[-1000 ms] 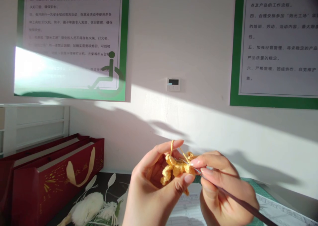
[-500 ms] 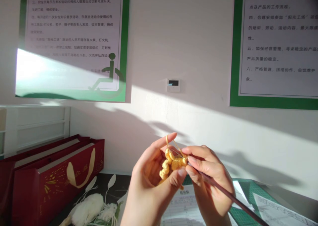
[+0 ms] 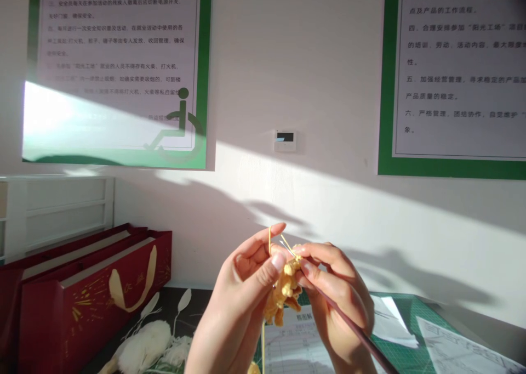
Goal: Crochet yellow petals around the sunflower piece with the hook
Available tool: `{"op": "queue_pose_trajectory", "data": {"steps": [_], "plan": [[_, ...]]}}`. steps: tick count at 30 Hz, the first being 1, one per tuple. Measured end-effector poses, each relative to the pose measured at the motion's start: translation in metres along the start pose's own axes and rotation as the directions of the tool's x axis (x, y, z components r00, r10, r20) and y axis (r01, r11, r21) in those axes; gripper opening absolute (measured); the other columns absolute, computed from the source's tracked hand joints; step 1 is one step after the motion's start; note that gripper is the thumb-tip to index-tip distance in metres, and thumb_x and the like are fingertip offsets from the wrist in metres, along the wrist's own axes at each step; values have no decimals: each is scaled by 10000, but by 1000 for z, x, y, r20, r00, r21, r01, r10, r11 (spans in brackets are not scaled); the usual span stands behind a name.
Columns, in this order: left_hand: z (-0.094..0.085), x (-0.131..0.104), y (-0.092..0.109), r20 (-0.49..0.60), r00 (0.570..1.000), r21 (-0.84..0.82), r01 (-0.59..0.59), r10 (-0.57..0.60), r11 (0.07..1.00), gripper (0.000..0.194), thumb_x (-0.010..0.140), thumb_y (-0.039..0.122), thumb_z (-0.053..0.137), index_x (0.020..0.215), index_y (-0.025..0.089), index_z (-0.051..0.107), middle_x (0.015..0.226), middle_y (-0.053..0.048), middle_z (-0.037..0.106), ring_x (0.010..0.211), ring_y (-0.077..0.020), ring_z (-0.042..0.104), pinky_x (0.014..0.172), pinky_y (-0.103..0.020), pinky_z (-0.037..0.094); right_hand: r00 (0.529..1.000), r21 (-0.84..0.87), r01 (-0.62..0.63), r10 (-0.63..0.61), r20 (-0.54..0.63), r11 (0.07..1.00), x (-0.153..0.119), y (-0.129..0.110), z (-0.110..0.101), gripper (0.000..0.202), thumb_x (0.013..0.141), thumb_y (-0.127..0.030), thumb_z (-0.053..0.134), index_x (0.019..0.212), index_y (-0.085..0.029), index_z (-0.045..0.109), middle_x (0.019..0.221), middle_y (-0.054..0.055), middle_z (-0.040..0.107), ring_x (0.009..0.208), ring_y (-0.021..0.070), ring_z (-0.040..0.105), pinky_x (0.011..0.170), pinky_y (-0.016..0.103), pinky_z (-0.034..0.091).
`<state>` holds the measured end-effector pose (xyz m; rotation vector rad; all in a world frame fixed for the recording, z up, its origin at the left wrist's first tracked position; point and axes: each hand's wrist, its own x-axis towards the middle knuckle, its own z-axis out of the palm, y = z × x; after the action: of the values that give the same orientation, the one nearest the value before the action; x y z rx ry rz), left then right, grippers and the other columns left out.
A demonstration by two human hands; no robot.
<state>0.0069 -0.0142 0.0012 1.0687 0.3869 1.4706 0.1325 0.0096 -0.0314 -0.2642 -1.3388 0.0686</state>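
Observation:
A small yellow crochet piece [image 3: 285, 289] with a ruffled edge hangs between my two hands, above the table. My left hand [image 3: 242, 286] pinches it between thumb and fingers, and its raised index finger carries a loop of yellow yarn [image 3: 270, 239]. In my right hand [image 3: 341, 292] is a crochet hook [image 3: 349, 316] with a dark brown handle, gripped near its front end. The metal tip of the hook points up and left beside the yarn at the top edge of the piece. My right fingertips touch that edge too.
Below my hands lie a printed sheet [image 3: 287, 341] and a green cutting mat [image 3: 405, 357] with more papers [image 3: 456, 346]. Red gift bags [image 3: 102, 292] stand at the left, beside white fluffy yarn items [image 3: 143, 344]. The wall behind holds green-framed posters [image 3: 201, 89].
The crochet piece has turned and now hangs lower between my hands. My left thumb has moved up over it. The hook tip now shows clear above the edge, near the yarn.

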Motion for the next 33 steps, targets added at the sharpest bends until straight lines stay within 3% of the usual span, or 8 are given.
{"op": "queue_pose_trajectory", "data": {"steps": [4,8,12,16,21,25,27,33], "plan": [[-4,2,-3,58,997,56,-59,56,997,609,681,214,912,1252,154,709,895,-71,695,888,-234,688,773,-316,550,990,-101,138,-141,-21,985,3,1,-2,333,826,-8,623,994,-280,715,822,-4,727,788,205,751,617,294,644],[-4,1,-2,102,993,23,-59,56,998,566,756,214,865,1286,159,676,933,-78,696,916,-223,678,819,-322,534,952,-169,297,-279,122,940,7,7,-12,458,818,35,642,1132,-294,702,1037,14,723,867,186,739,671,296,648],[-5,3,-4,116,993,-38,-27,31,999,616,758,295,877,1310,146,647,964,-87,700,936,-222,673,866,-335,520,915,-206,366,-312,255,907,8,11,-20,400,856,5,641,1157,-257,665,1109,37,679,933,171,709,716,281,629],[-8,5,-9,153,982,23,-115,110,993,879,587,164,963,1382,163,587,1016,-95,699,967,-249,670,796,-318,546,913,-236,324,-237,332,916,8,9,-26,345,895,-45,626,1175,-245,650,1151,54,637,943,151,703,755,258,619],[-8,0,-3,117,988,92,-108,97,990,831,637,169,945,1387,178,589,1096,-119,711,950,-243,692,743,-291,573,897,-187,153,-57,439,970,11,1,-30,275,919,-157,666,1154,-299,657,1236,47,623,1039,192,720,838,294,638],[-7,-3,3,86,996,92,-47,39,995,785,674,163,927,1383,187,591,1179,-144,715,982,-277,718,775,-325,589,882,-200,-78,161,443,977,15,-9,-27,294,1011,-168,504,1253,-311,590,1075,22,718,900,165,754,668,239,638],[-7,-3,4,99,995,85,-25,17,996,757,708,167,906,1392,187,584,1197,-154,714,976,-286,726,772,-343,596,884,-201,-52,139,446,978,15,-11,-27,276,1005,-166,510,1213,-305,627,1061,20,718,864,156,750,652,229,625],[-10,-1,4,171,985,31,-18,13,999,661,779,146,843,1389,174,590,1180,-156,724,930,-258,727,806,-355,593,922,-225,147,-52,384,963,13,-2,-31,200,926,-125,639,1059,-268,681,1179,34,628,1076,144,687,922,233,569]]}}
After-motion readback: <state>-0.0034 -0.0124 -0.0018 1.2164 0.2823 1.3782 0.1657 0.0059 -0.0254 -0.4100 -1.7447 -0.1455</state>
